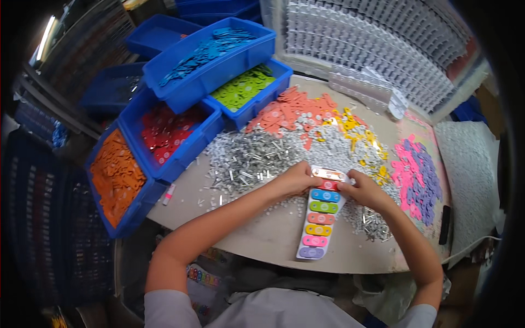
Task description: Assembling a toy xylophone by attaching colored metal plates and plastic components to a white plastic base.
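Over the table's near middle lies a white, tapered toy xylophone (321,218), crossed by a column of coloured bars that runs from red and blue down to purple. A shiny silver piece (328,175) sits at its far, wider end. My left hand (299,180) is closed at the far left edge, fingertips pinched beside the silver piece. My right hand (362,188) grips the far right edge, its thumb on the red bar. Whether a small part is also between my left fingertips is hidden. Small white caps (328,147) and silver metal bars (246,164) are heaped just beyond my hands.
Coral pieces (295,109), yellow pieces (353,123), pink pieces (407,175) and purple pieces (426,175) lie behind and right. Blue bins at left hold orange pieces (115,175), red pieces (164,134), blue pieces (208,52) and green pieces (244,88). White frames (372,44) are stacked behind.
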Tool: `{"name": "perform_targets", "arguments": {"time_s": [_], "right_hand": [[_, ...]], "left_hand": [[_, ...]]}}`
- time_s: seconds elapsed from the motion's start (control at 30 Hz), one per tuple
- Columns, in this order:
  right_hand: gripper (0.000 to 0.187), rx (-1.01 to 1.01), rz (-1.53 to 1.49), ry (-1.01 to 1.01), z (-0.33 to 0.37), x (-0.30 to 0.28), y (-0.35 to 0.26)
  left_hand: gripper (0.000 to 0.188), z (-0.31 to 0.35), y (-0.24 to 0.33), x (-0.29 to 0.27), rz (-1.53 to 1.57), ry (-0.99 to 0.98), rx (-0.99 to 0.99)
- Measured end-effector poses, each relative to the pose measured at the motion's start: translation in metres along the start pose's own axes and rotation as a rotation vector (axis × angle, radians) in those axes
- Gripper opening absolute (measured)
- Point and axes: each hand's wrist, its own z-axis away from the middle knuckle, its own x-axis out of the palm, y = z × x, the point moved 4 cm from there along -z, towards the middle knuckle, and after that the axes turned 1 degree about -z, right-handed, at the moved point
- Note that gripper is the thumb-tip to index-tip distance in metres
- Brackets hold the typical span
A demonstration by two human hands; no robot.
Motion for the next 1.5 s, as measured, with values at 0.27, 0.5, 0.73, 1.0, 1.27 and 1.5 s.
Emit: {"name": "perform_targets", "arguments": {"time_s": [0.27, 0.5, 0.73, 1.0, 1.27, 1.5], "right_hand": [[0.051, -0.099, 0.165, 0.105, 0.002, 0.004, -0.004], [0.018, -0.246, -0.266, 0.646, 0.050, 0.036, 0.021], [0.015, -0.387, -0.165, 0.924, 0.137, 0.096, 0.057], [0.011, -0.407, -0.053, 0.825, 0.139, 0.099, 0.040], [0.009, -0.155, 0.090, 1.157, 0.140, -0.011, 0.090], [0.014, -0.156, 0.173, 1.071, 0.101, -0.072, 0.143]], "left_hand": [[0.033, -0.002, -0.002, 0.002, -0.144, 0.061, 0.087], [0.024, 0.061, 0.005, -0.028, -0.339, 0.315, 0.240], [0.015, 0.174, 0.001, -0.165, -0.869, 1.011, 0.415], [0.012, 0.172, -0.062, -0.213, -0.810, 0.946, 0.462], [0.010, 0.181, -0.025, -0.180, -0.838, 0.971, 0.454], [0.009, 0.186, 0.005, -0.091, -0.489, 0.822, 0.550]]}}
